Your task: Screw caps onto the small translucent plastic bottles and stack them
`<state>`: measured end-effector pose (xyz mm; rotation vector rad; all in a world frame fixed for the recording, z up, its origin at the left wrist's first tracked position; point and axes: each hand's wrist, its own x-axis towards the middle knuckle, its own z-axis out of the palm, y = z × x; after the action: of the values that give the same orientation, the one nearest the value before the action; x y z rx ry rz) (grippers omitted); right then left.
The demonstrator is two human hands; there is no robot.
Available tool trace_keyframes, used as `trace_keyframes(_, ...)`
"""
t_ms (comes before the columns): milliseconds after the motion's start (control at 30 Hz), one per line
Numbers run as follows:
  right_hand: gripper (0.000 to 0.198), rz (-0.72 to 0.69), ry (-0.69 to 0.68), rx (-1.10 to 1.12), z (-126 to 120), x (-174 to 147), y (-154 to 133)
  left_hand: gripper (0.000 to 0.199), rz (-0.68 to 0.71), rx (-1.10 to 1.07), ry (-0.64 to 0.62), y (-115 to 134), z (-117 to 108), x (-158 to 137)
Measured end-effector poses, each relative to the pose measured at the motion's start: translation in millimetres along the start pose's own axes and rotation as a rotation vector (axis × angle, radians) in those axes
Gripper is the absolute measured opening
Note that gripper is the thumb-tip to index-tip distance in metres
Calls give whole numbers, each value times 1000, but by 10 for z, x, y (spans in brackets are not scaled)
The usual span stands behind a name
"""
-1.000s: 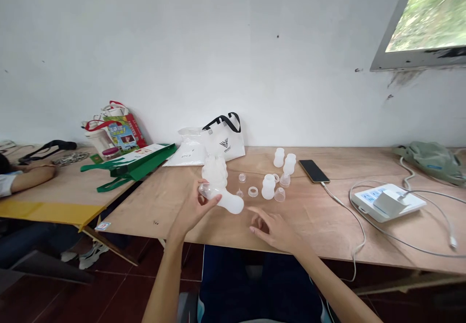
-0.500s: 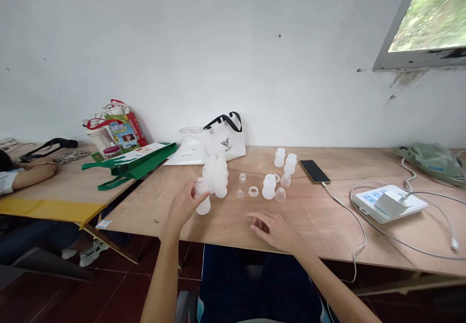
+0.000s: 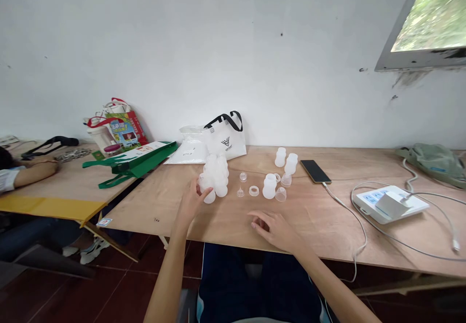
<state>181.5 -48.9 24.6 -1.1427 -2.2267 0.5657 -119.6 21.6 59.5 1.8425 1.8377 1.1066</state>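
My left hand [image 3: 190,200] has its thumb and fingers around a frosted baby bottle [image 3: 209,197], upright at the near left of a tight cluster of bottles [image 3: 218,170]. Resting on the table with fingers loosely bent, my right hand [image 3: 274,229] holds nothing. Between and beyond the hands lie a teat [image 3: 241,193], a small clear dome-shaped piece [image 3: 243,177] and a white ring [image 3: 254,191]. An open bottle body [image 3: 270,186] stands to their right, beside clear caps [image 3: 280,195] and another ring [image 3: 277,177]. Two more bottle bodies [image 3: 291,164] stand farther back.
A phone [image 3: 315,171] on a cable and a white power strip [image 3: 389,204] lie to the right, near a green-grey cloth bag [image 3: 433,160]. White bags [image 3: 227,143] lean on the wall. A green bag [image 3: 140,165] and another person's arm [image 3: 36,172] are left.
My left hand has moved the bottle away from me and slightly right, up against the cluster. My right hand stays in place.
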Motion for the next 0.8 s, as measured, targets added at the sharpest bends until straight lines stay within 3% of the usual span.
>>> trace_keyframes(300, 26, -22, 103, -124, 35, 26, 34, 62, 6, 30, -49, -88, 3, 12)
trace_keyframes(467, 24, -30, 130, -190, 50, 38, 66, 55, -90, 201, 2, 85, -226, -80)
trace_keyframes(600, 22, -68, 119, -231, 71, 39, 96, 56, 0, 162, -35, 294, -338, -183)
trace_keyframes(700, 20, -84, 106, -276, 94, 37, 118, 56, 95, 24, -132, 459, -192, -261)
trace_keyframes(800, 19, -89, 92, -315, 111, 34, 135, 55, 200, -68, -283, 595, 145, -350)
